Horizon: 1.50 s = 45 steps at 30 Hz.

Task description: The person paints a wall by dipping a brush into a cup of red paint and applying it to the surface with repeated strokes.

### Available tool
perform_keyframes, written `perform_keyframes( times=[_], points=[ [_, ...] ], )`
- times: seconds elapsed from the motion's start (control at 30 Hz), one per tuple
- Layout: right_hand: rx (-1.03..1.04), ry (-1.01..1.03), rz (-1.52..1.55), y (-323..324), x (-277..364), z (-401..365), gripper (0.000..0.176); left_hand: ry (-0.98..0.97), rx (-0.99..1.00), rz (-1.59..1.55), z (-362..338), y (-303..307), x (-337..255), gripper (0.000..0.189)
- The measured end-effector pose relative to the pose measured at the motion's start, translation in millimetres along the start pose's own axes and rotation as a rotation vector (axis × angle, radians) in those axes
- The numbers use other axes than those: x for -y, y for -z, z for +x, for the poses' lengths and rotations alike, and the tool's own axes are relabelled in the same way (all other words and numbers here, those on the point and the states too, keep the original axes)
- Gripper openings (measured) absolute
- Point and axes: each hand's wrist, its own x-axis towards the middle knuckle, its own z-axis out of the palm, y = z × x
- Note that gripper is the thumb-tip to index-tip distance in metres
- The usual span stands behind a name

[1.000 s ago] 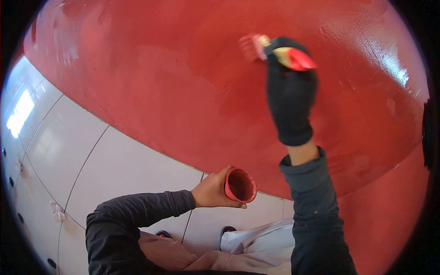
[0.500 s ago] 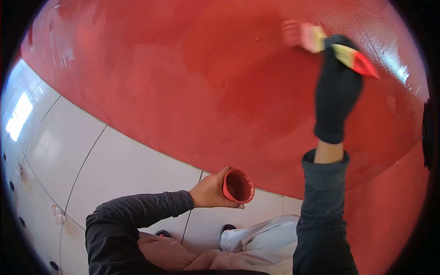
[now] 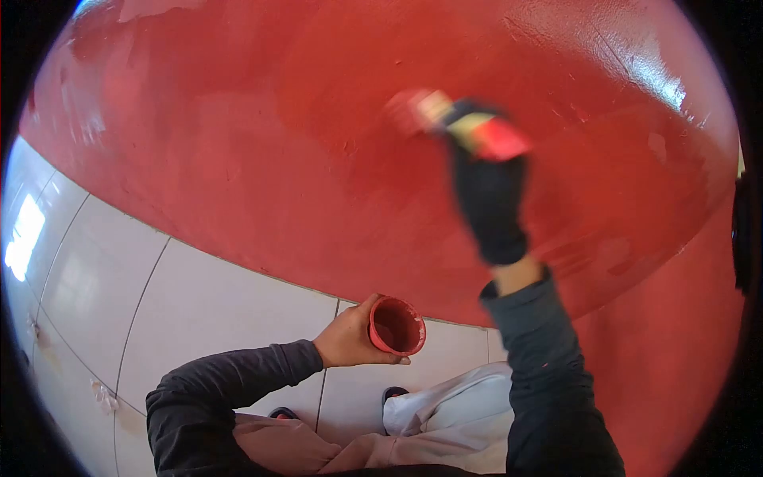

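My left hand [image 3: 348, 337], bare, is wrapped round a red cup [image 3: 397, 326] whose open mouth faces the camera; its inside is coated dark red. My right hand [image 3: 491, 191], in a black glove, grips a paintbrush [image 3: 499, 140] with a yellow and red handle. Motion blurs the hand and brush. The pinkish-red bristles point left and lie against the wide red painted wall [image 3: 238, 159]. Darker, wetter-looking red paint surrounds the brush, with paler red patches to the left.
White floor tiles [image 3: 222, 294] meet the wall's lower edge. A crumpled clear scrap [image 3: 103, 396] lies on the tiles at left. My light trousers [image 3: 453, 413] and dark shoes show below. Bright glare [image 3: 660, 83] shines on the wall at upper right.
My right hand has swept the brush left and somewhat downward across the red wall. The cup in my left hand has shifted slightly left in view.
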Motion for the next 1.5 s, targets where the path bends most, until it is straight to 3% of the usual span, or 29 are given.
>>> perform_keyframes(
  times=[0.07,0.1,0.17,0.2,0.23,0.3,0.37,0.4,0.47,0.53,0.6,0.7,0.77,0.8,0.9,0.97,1.03,1.1,1.17,1.2,1.27,1.33,1.43,1.47,1.5],
  points=[
    [-0.278,-0.050,0.013,38,-10,39,0.009,-0.005,-0.006,-0.009,0,0,1,0.084],
    [-0.273,-0.051,0.010,45,-4,44,0.009,-0.008,-0.012,-0.015,0,0,2,0.084],
    [-0.338,0.156,-0.268,55,7,47,0.008,-0.002,-0.011,-0.016,1,0,0,0.083],
    [-0.196,0.223,-0.310,49,9,34,0.011,0.005,-0.009,-0.012,1,0,-1,0.083],
    [-0.058,0.091,-0.249,34,13,15,0.015,0.004,-0.007,-0.013,0,-2,-1,0.083],
    [0.185,0.260,-0.361,-6,9,-36,0.014,-0.004,-0.006,0.017,0,-3,2,0.083],
    [0.379,0.234,-0.218,-28,37,-67,0.013,-0.006,0.002,0.019,-2,-6,0,0.084],
    [0.376,0.235,-0.211,-31,36,-67,0.013,-0.007,0.010,0.019,-3,-6,-1,0.084],
    [0.256,0.101,0.112,-40,27,-62,0.027,0.009,0.017,0.031,-2,-6,0,0.084],
    [0.130,0.010,0.017,-14,9,-19,0.019,0.023,0.033,0.033,-3,-6,-1,0.085],
    [-0.190,0.013,-0.109,13,-9,21,0.013,0.001,0.030,0.025,-3,-4,-3,0.085],
    [-0.300,-0.023,-0.070,28,21,30,0.014,-0.010,0.018,0.045,-3,-4,-1,0.084],
    [-0.053,-0.032,0.082,6,33,-3,0.011,-0.009,0.019,0.023,-3,-6,0,0.084],
    [0.107,-0.137,0.203,-13,38,-27,0.011,-0.006,0.024,0.004,-3,-6,0,0.084],
    [0.280,-0.056,0.182,-50,43,-65,0.008,-0.023,0.027,0.011,-4,-8,2,0.084],
    [0.235,-0.054,0.107,-53,24,-62,0.009,-0.023,0.023,0.007,-3,-9,3,0.084],
    [0.059,-0.209,0.096,-31,5,-34,0.012,-0.027,0.025,-0.005,-4,-10,2,0.084],
    [-0.075,-0.138,0.020,7,-6,2,0.012,-0.023,0.021,0.006,-4,-7,0,0.083],
    [-0.310,0.055,-0.255,36,2,24,0.011,-0.020,0.019,0.003,-4,-6,0,0.083],
    [-0.308,0.058,-0.259,41,0,22,0.011,-0.015,0.014,0.008,-4,-6,1,0.083],
    [-0.239,0.129,-0.421,48,-3,11,0.014,-0.023,0.014,0.000,-5,-6,1,0.083],
    [0.079,0.095,-0.483,25,-7,-34,0.017,-0.027,0.018,-0.006,-6,-6,1,0.083],
    [0.411,0.124,-0.193,-15,19,-101,0.014,-0.005,0.038,-0.019,-5,-8,2,0.084],
    [0.405,0.119,-0.202,-16,22,-102,0.014,0.003,0.036,-0.010,-6,-8,3,0.084],
    [0.413,0.014,-0.026,-17,24,-103,0.013,0.015,0.037,0.003,-6,-7,4,0.084]
  ],
)
